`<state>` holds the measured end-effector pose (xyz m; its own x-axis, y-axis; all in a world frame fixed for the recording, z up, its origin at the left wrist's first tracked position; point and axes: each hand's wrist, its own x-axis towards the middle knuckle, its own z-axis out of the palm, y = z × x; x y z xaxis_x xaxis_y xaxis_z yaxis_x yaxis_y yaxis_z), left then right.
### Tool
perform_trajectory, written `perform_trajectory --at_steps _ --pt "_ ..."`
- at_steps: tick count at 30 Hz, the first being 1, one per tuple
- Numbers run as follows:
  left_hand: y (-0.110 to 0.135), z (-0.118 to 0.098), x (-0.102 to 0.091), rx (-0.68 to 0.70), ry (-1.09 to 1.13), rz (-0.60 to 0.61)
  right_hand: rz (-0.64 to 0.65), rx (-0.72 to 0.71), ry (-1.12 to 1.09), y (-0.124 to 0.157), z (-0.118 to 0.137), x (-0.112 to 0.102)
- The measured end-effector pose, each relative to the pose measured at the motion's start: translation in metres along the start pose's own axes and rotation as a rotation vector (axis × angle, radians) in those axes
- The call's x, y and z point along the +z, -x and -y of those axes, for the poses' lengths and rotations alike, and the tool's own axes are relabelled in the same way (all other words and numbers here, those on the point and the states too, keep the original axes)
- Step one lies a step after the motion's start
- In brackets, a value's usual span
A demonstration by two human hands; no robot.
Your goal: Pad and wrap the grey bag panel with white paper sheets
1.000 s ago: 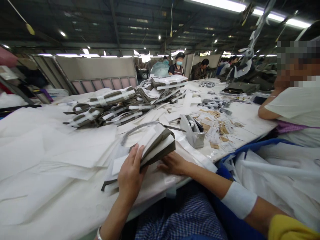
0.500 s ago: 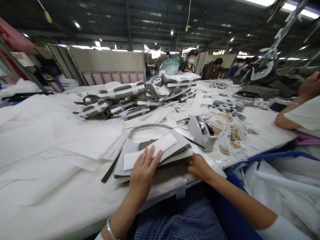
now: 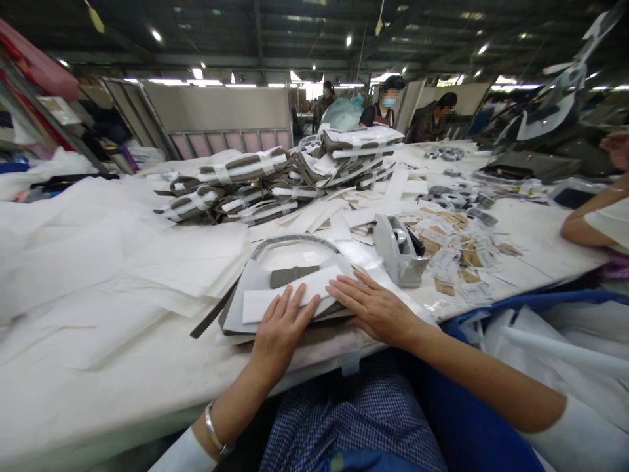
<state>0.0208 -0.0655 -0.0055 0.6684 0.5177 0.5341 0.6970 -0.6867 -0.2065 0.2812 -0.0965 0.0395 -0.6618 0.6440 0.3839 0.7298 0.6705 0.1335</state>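
A grey-brown handbag (image 3: pixel 232 313) lies flat at the table's front edge, with white sheet on it and its wrapped handle (image 3: pixel 295 240) arched at the far side. Across the bag rests a white foam strip (image 3: pixel 256 306). My left hand (image 3: pixel 282 331) presses flat on that strip, fingers spread. My right hand (image 3: pixel 371 305) lies on the strip's right end and the bag's right side, fingers stretched out. A dark strap (image 3: pixel 213 316) sticks out at the bag's left. Just right of the bag stands a grey tape dispenser (image 3: pixel 400 255).
Wrapped bags (image 3: pixel 240 167) are piled at the back, with white strips (image 3: pixel 322 213) before them. White sheets (image 3: pixel 122 275) cover the left. Brown and white tags (image 3: pixel 457 252) lie right. A blue bin (image 3: pixel 472 318) of plastic stands front right. A co-worker's arm (image 3: pixel 590 213) reaches in.
My right hand has moved from gripping the bag's right edge to lying on top of it. The bag's right side is pressed lower. My left hand stays on the foam strip.
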Motion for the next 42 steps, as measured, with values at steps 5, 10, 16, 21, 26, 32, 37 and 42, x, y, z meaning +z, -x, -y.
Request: perform_trajectory --at_steps 5,10,16,21,26,32,37,42 --pt "0.001 -0.005 -0.006 0.024 -0.041 0.058 -0.126 0.009 0.007 0.017 0.002 0.028" --pt "-0.015 -0.015 -0.021 0.037 -0.042 0.199 -0.131 0.034 -0.029 0.017 0.007 0.029" --pt "-0.02 -0.025 -0.016 -0.019 0.086 0.212 -0.031 0.102 -0.206 0.003 0.001 0.004" --pt "-0.013 -0.03 -0.004 -0.075 0.089 0.153 0.107 0.404 -0.323 -0.063 -0.04 -0.009" --pt "-0.008 -0.033 -0.003 -0.093 0.075 0.105 0.413 0.64 -0.199 -0.138 -0.075 0.029" --pt "0.0 -0.036 -0.005 -0.096 0.023 0.065 0.537 0.79 -0.197 -0.163 -0.083 0.068" --pt "0.001 -0.034 -0.007 -0.11 0.039 0.061 0.519 0.841 -0.373 -0.156 -0.101 0.074" --pt "0.0 -0.033 -0.007 -0.11 0.069 0.091 0.247 0.838 -0.645 -0.139 -0.111 0.074"
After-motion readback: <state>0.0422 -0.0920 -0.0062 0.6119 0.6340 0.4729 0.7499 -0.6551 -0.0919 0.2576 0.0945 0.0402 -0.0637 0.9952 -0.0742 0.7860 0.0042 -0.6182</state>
